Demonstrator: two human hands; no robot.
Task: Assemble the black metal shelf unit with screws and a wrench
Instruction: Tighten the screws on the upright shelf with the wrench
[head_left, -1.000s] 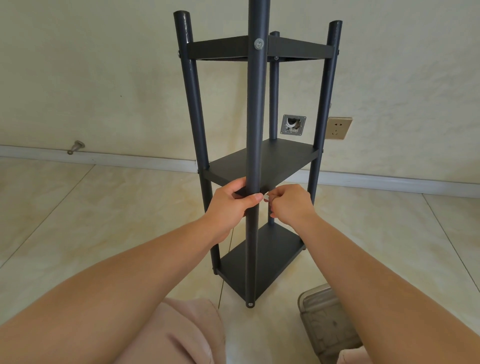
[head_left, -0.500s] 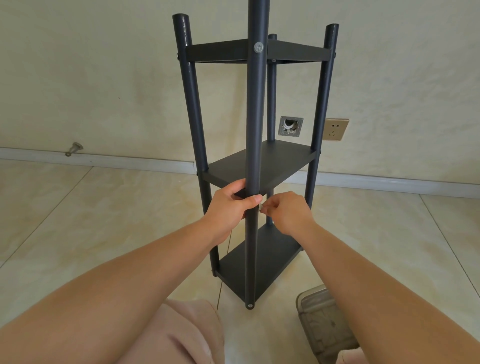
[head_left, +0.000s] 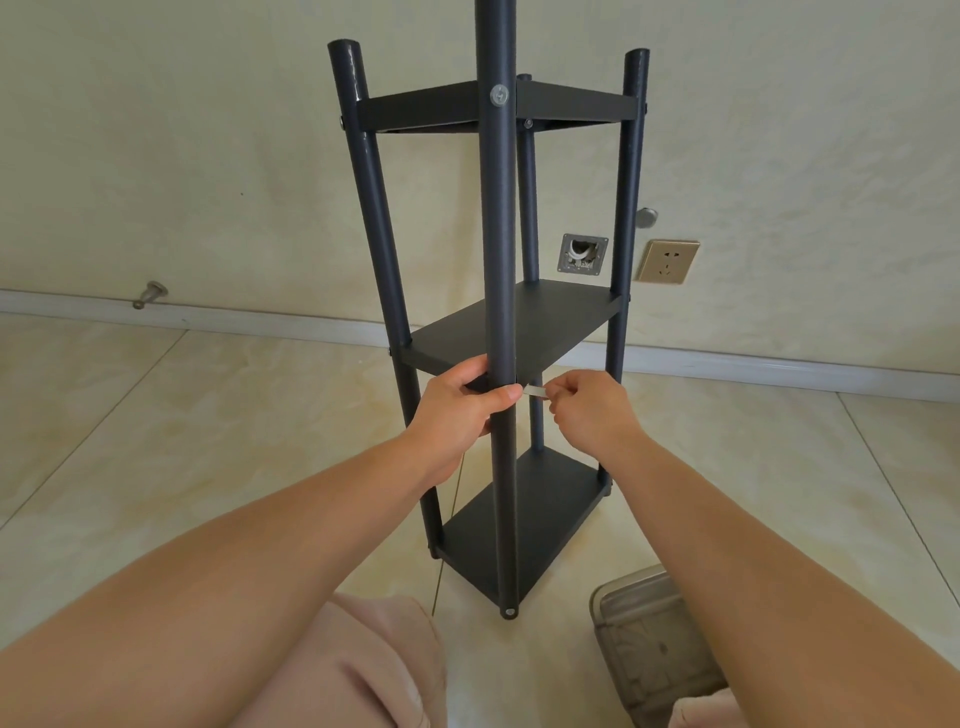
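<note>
The black metal shelf unit (head_left: 519, 322) stands upright on the tiled floor, with three shelves between four round posts. My left hand (head_left: 457, 405) grips the near front post (head_left: 498, 234) at the height of the middle shelf, thumb across the post. My right hand (head_left: 587, 410) pinches a small silver wrench (head_left: 535, 391) whose tip reaches the post just right of my left thumb. A silver screw head (head_left: 500, 95) shows on the near post at the top shelf. The screw under the wrench is hidden.
A clear plastic box (head_left: 654, 644) sits on the floor at the lower right, beside my knee. The wall behind carries an outlet (head_left: 667, 261), an open wall box (head_left: 583, 253) and a door stopper (head_left: 150, 294) at the baseboard.
My right hand has shifted slightly right and the silver wrench now shows between it and the post. The view has tilted down a little. My left hand keeps its grip.
</note>
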